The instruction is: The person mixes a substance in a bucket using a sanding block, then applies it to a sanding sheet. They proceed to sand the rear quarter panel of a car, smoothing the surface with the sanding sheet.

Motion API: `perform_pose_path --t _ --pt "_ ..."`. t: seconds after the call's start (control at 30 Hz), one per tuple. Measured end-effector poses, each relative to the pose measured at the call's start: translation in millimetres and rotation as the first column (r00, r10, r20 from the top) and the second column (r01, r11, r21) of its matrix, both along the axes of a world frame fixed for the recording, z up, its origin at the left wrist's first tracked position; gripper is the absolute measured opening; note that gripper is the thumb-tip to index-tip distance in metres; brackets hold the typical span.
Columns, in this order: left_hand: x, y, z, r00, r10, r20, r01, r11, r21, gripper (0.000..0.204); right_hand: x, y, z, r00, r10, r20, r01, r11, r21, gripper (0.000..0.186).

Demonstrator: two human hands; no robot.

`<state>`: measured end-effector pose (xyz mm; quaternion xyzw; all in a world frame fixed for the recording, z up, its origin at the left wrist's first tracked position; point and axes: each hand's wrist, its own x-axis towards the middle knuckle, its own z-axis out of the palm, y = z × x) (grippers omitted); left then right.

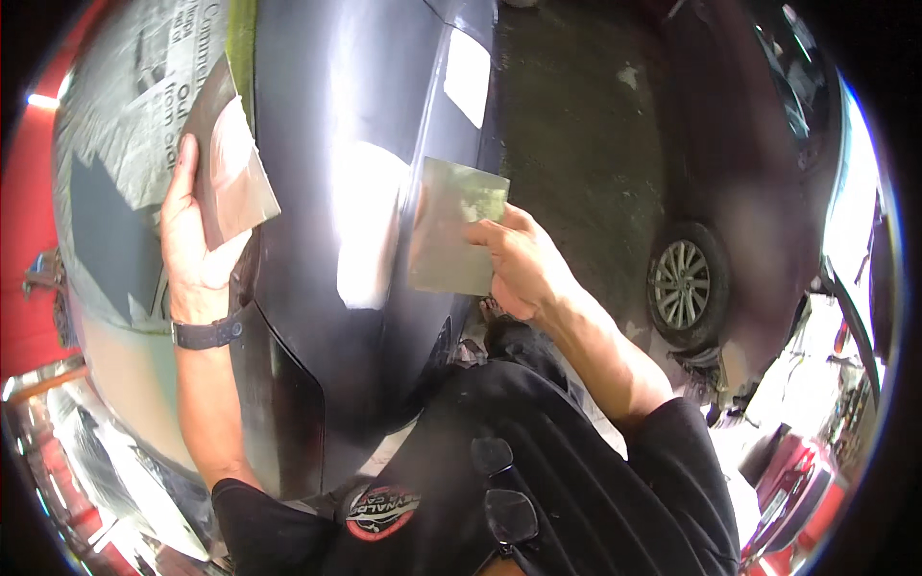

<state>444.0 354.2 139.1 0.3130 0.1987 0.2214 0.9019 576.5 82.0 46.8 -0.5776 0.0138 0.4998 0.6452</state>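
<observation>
My left hand [192, 240], with a dark wristband, holds a thin flat plate [257, 187] tilted up over the covered area. A pale bright patch lies on the plate; I cannot tell whether it is paste or glare. In my right hand [526, 259], a thin, square-cornered metal spreader [447, 230] is pinched between thumb and fingers, with a pale yellowish patch near one corner. The spreader is over the side of a dark car panel [307, 192]; whether it touches the panel, I cannot tell. Bright reflections lie along the panel.
Printed masking sheet [106, 125] covers the area left of the panel. Across a dark floor [586, 125], a dark red car [740, 182] with a silver wheel [687, 281] stands to the right. Eyeglasses [509, 514] hang on my black shirt.
</observation>
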Motion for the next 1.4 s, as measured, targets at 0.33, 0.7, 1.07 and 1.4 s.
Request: perform_pose_path --t 0.33,0.7,1.07,1.4 --pt "-2 3 -5 0.998 -0.017 0.063 0.021 0.998 -0.053 0.044 -12 36 14 0.996 -0.086 0.018 0.087 0.986 -0.14 0.033" --pt "-9 17 -14 0.984 -0.109 0.14 0.118 0.991 -0.063 0.045 -34 45 49 0.956 0.092 0.28 -0.049 0.986 -0.16 0.029" --pt "-15 22 -23 0.967 -0.164 0.197 0.167 0.986 0.006 0.045 -7 44 1 0.962 0.088 0.258 -0.041 0.982 -0.182 0.026" --pt "-13 25 -28 0.938 -0.228 0.261 0.254 0.965 -0.067 0.046 -29 69 94 0.949 0.19 0.25 -0.123 0.957 -0.261 0.024"
